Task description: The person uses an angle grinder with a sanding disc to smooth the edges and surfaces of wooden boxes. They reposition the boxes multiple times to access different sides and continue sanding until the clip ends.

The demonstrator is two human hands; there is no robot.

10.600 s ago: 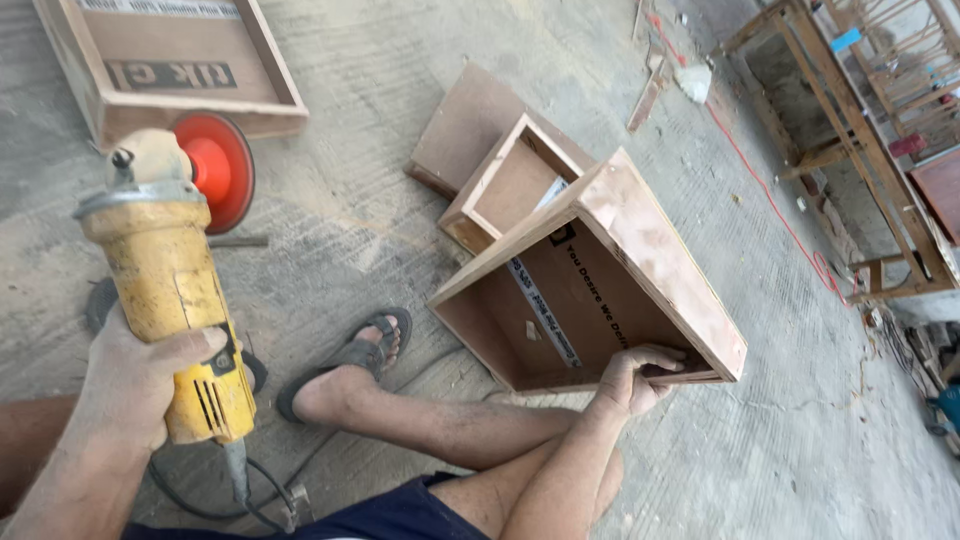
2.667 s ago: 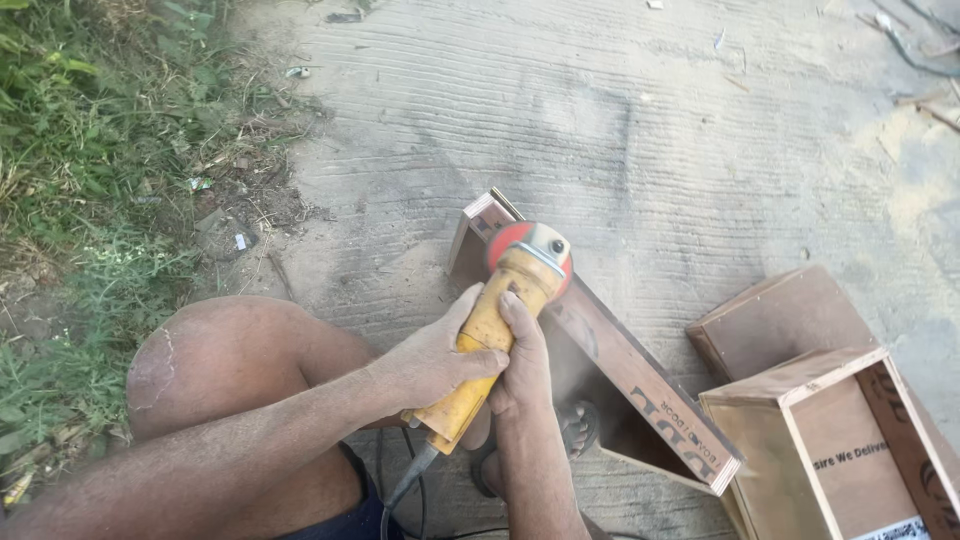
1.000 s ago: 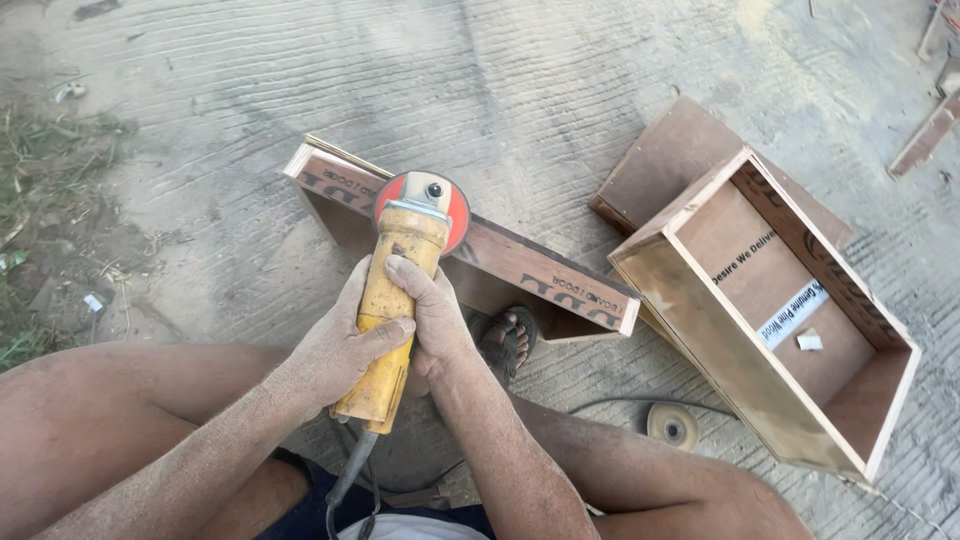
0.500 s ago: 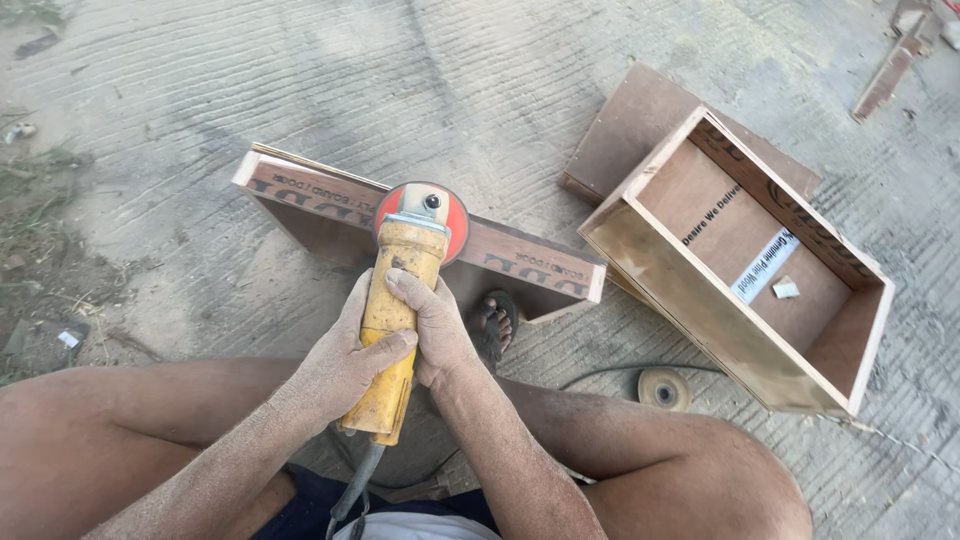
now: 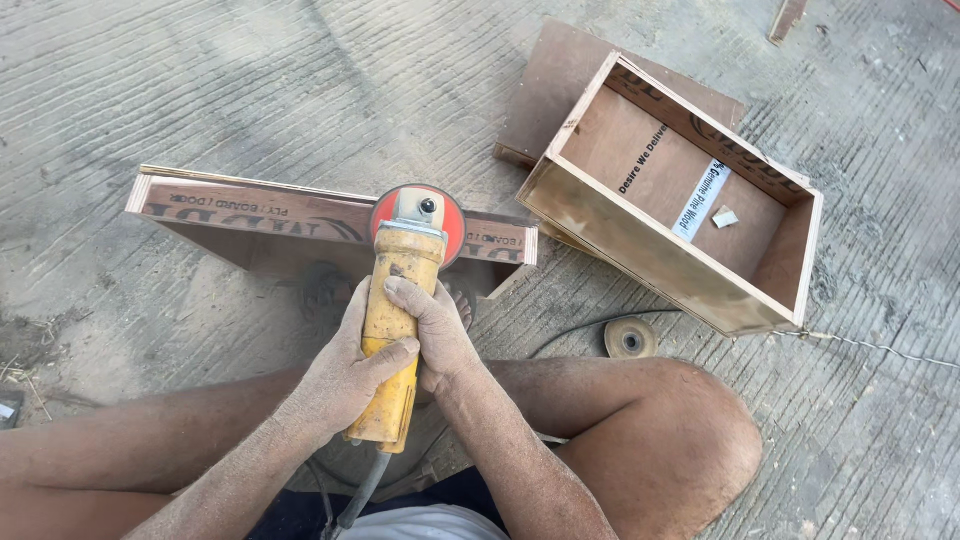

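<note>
Both my hands grip a yellow angle grinder [image 5: 397, 290]. My left hand [image 5: 345, 370] wraps its body low down, and my right hand [image 5: 430, 330] clasps it from the right. Its red sanding disc [image 5: 452, 222] rests against the top edge of a plywood box [image 5: 260, 215] that stands on its side on the concrete in front of me. My bare knees frame the tool, and toes show under my right hand.
A second open plywood box [image 5: 640, 250] lies to the right on a flat brown board [image 5: 560, 70]. A loose round disc [image 5: 628, 338] sits on the ground by my right knee, with a thin wire [image 5: 880, 347] beside it. Concrete floor all round.
The view has shifted slightly, so both boxes sit a little lower and further left. My hands keep the same grip and the disc stays on the box's edge.
</note>
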